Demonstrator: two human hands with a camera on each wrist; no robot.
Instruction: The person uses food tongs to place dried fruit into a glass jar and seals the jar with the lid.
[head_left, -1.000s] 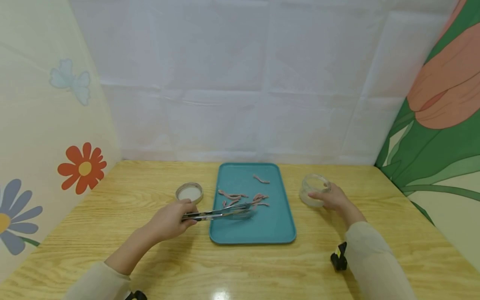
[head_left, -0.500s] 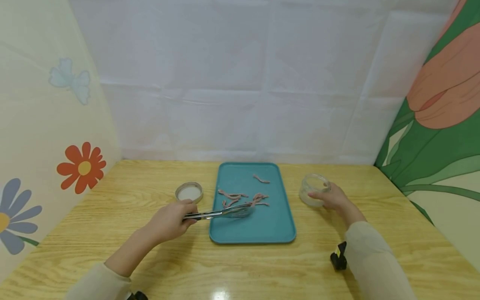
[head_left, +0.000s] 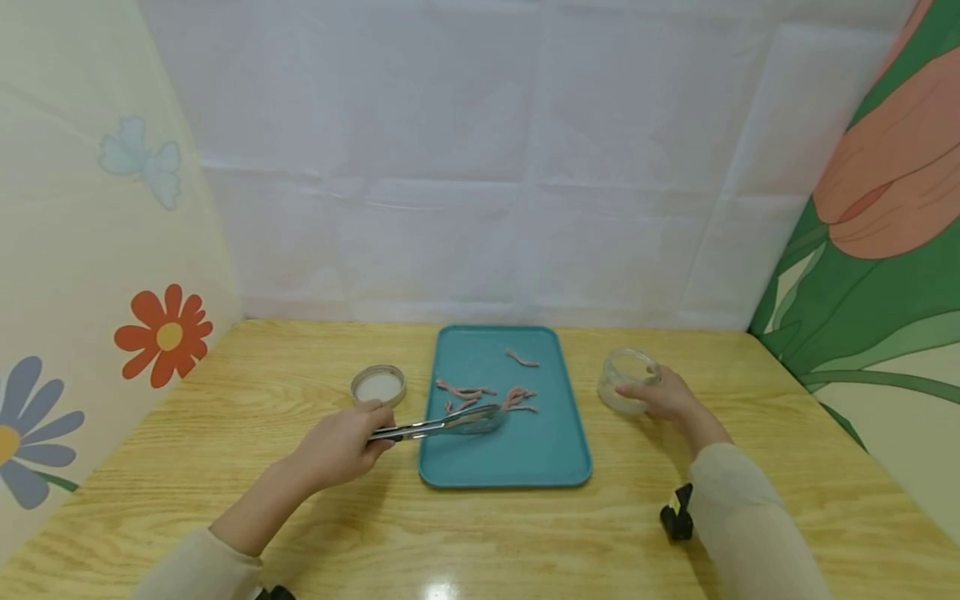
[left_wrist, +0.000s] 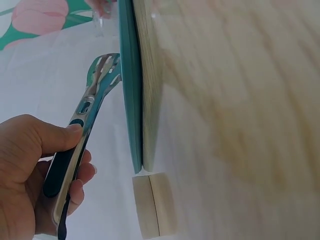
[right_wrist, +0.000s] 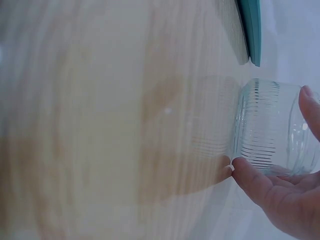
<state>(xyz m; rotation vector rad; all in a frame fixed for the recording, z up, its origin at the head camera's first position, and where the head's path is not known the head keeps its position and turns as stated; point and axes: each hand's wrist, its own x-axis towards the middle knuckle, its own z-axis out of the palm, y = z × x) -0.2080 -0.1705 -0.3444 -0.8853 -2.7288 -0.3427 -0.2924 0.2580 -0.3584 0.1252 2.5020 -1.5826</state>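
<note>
In the head view my left hand [head_left: 347,443] grips metal tongs [head_left: 438,427] by their dark-sided handles. The tongs reach over the left rim of a teal tray [head_left: 517,458], their heads low by a cluster of thin pinkish strips [head_left: 517,398]. Whether a strip lies between the tong heads cannot be told. More strips [head_left: 465,392] lie on the tray's left side, and a single strip [head_left: 522,359] lies farther back. On the right, my right hand [head_left: 663,396] holds a clear glass jar [head_left: 624,385] standing upright; the right wrist view shows thumb and fingers around the ribbed glass [right_wrist: 265,125].
A round jar lid [head_left: 378,385] with a pale inside lies on the wooden table [head_left: 495,542], just beyond my left hand. A white cloth [head_left: 480,167] hangs behind the table, with flower-printed panels at both sides.
The tongs have shifted slightly over the near-left of the strip cluster, and their arms have drawn closer together. My right hand and the jar have stayed in place.
</note>
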